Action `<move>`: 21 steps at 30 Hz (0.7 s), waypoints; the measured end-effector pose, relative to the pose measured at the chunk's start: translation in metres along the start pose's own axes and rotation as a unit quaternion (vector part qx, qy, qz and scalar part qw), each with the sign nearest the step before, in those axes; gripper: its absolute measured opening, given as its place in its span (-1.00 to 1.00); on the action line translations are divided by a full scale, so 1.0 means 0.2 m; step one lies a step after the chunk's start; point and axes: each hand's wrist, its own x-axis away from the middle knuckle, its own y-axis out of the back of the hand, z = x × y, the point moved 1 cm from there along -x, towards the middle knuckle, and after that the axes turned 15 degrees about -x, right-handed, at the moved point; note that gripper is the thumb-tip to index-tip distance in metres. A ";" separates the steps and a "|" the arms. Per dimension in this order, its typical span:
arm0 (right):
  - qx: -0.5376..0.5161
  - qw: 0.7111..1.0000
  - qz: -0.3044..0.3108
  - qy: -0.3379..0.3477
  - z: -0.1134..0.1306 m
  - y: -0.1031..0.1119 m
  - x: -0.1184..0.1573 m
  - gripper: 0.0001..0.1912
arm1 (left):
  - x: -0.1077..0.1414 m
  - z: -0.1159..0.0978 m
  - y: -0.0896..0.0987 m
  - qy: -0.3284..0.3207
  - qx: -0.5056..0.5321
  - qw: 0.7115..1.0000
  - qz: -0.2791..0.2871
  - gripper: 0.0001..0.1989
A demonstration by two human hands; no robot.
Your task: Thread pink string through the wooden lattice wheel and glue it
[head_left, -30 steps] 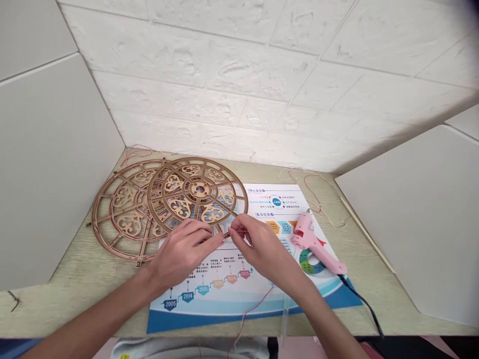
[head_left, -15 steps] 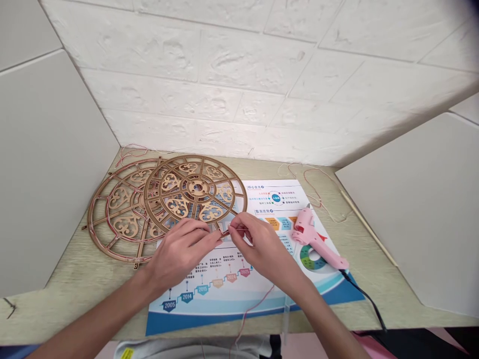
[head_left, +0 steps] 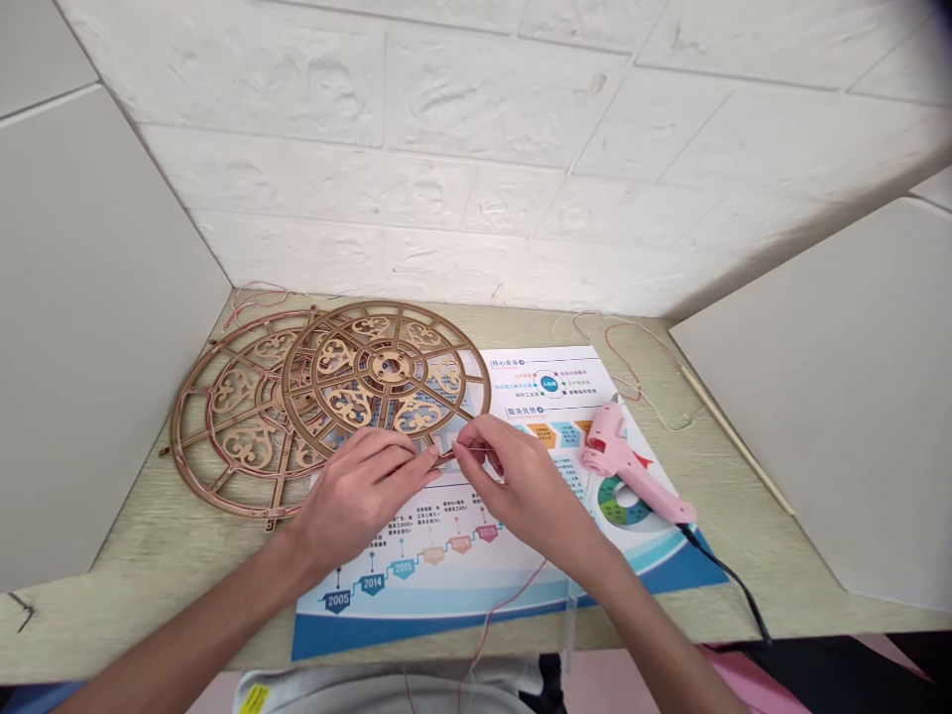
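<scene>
Thin red cord [head_left: 446, 458] pinched at the rim of a laser-cut wooden wheel [head_left: 387, 365]
Right hand [head_left: 521, 486] has its fingertips closed on the cord; left hand [head_left: 357, 496] curls just beside it, its hold too hidden to tell. That wheel overlaps a second wooden wheel [head_left: 223, 446] on the worktop [head_left: 149, 595], its lower edge lying over a printed sheet [head_left: 550, 382], near a pink glue gun [head_left: 621, 461].
</scene>
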 end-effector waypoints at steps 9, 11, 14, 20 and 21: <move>-0.050 0.999 0.003 -0.022 0.00 0.00 -0.02 -0.83 | 0.00 0.00 -0.01 0.001 0.001 1.000 0.011 -0.81; -0.063 0.997 0.017 -0.041 0.00 0.01 -0.04 -0.83 | 0.01 0.00 -0.01 0.005 0.003 1.000 0.010 -0.82; -0.074 0.995 0.031 -0.053 0.01 0.02 -0.05 -0.83 | 0.01 0.00 0.00 0.016 0.010 1.000 0.002 -0.83; -0.087 0.994 0.041 -0.050 0.01 0.04 -0.05 -0.83 | 0.00 -0.01 0.00 0.015 0.024 1.000 0.002 -0.84; -0.090 0.994 0.045 -0.049 0.01 0.04 -0.05 -0.83 | 0.00 -0.01 0.00 0.011 0.027 1.000 0.001 -0.84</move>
